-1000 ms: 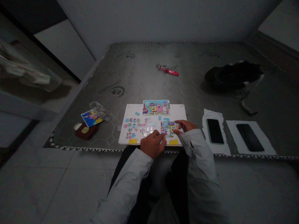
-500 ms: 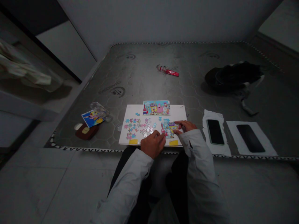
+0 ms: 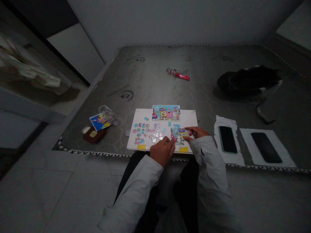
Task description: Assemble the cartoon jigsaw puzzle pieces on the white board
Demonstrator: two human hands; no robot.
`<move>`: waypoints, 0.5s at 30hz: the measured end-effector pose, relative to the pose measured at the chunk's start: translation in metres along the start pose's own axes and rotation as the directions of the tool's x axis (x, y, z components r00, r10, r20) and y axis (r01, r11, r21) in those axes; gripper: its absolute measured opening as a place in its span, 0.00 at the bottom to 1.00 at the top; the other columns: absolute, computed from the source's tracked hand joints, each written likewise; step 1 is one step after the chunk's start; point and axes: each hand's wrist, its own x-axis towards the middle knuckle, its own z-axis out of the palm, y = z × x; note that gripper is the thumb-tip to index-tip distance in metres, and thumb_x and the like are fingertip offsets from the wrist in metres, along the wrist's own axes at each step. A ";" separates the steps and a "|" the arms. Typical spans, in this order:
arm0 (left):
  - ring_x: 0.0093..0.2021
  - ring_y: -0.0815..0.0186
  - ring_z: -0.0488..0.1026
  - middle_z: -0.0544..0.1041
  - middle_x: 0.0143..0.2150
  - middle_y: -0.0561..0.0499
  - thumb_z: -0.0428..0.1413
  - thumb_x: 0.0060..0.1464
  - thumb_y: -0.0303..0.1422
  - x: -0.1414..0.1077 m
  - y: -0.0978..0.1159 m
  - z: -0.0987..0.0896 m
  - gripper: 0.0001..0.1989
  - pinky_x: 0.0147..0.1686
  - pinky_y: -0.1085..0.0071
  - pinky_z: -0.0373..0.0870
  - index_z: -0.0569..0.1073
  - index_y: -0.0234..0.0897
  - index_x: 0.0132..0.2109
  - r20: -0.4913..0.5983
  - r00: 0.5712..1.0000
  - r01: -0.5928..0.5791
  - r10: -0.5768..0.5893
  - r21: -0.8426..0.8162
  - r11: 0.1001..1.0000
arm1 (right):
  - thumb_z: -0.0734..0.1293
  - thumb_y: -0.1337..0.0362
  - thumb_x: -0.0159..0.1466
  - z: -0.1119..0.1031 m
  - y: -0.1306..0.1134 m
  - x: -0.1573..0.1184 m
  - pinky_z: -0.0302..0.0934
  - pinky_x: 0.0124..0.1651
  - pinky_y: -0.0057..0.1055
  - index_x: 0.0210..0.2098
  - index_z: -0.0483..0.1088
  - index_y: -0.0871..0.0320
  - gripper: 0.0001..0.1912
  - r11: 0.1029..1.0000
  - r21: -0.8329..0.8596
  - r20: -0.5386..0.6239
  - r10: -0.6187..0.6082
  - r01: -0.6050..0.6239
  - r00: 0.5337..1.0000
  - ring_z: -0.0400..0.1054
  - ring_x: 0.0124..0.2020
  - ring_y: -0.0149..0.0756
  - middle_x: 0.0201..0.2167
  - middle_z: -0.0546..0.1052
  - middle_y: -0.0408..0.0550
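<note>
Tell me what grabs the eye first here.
The white board near the table's front edge, with a bright cartoon picture at its back and loose puzzle pieces scattered across it. The left hand and right hand meet at a joined patch. Right of that lie two dark phones.

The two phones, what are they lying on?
Each phone lies on its own white paper sheet on the grey table. The paper under each phone is hidden.

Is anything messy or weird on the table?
A little. Loose puzzle pieces lie scattered on the white board, some flipped pale side up. A red wrapper lies alone far back. The paper under the nearer phone has a torn, ragged edge.
</note>
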 end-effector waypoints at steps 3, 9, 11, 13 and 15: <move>0.41 0.63 0.83 0.86 0.49 0.50 0.52 0.75 0.37 -0.006 0.009 -0.004 0.18 0.27 0.69 0.64 0.80 0.51 0.64 0.041 0.999 -0.024 0.023 0.017 1.000 | 0.79 0.55 0.59 0.001 -0.002 -0.002 0.68 0.44 0.38 0.53 0.83 0.47 0.22 0.999 0.033 -0.040 0.028 -0.027 0.999 0.75 0.38 0.41 0.37 0.82 0.44; 0.41 0.62 0.84 0.86 0.47 0.49 0.52 0.74 0.37 -0.019 0.020 -0.014 0.18 0.27 0.68 0.67 0.80 0.49 0.64 0.081 0.995 -0.068 0.067 0.009 0.998 | 0.78 0.52 0.56 0.010 0.007 0.002 0.65 0.39 0.37 0.50 0.84 0.49 0.23 0.995 0.098 -0.081 0.044 -0.036 0.996 0.72 0.33 0.40 0.33 0.81 0.45; 0.41 0.62 0.84 0.86 0.47 0.49 0.54 0.74 0.37 -0.021 0.021 -0.019 0.16 0.27 0.69 0.66 0.81 0.48 0.62 0.111 0.992 -0.064 0.063 0.008 0.998 | 0.78 0.51 0.56 0.012 0.010 0.003 0.64 0.37 0.36 0.50 0.84 0.48 0.23 0.993 0.110 -0.074 0.048 -0.040 0.996 0.71 0.31 0.39 0.32 0.81 0.44; 0.41 0.61 0.85 0.86 0.47 0.49 0.53 0.74 0.37 -0.022 0.022 -0.025 0.15 0.27 0.69 0.65 0.82 0.47 0.58 0.147 0.988 -0.052 0.050 0.010 0.999 | 0.78 0.50 0.57 0.012 0.009 0.001 0.63 0.35 0.36 0.51 0.84 0.48 0.24 0.990 0.128 -0.075 0.063 -0.053 0.995 0.71 0.31 0.39 0.33 0.81 0.45; 0.40 0.61 0.85 0.86 0.45 0.49 0.52 0.74 0.37 -0.024 0.023 -0.030 0.14 0.26 0.69 0.63 0.82 0.46 0.55 0.186 0.982 -0.035 0.032 0.015 0.999 | 0.77 0.49 0.58 0.011 0.006 -0.001 0.62 0.34 0.36 0.53 0.84 0.49 0.25 0.987 0.146 -0.084 0.084 -0.071 0.993 0.71 0.32 0.39 0.34 0.81 0.46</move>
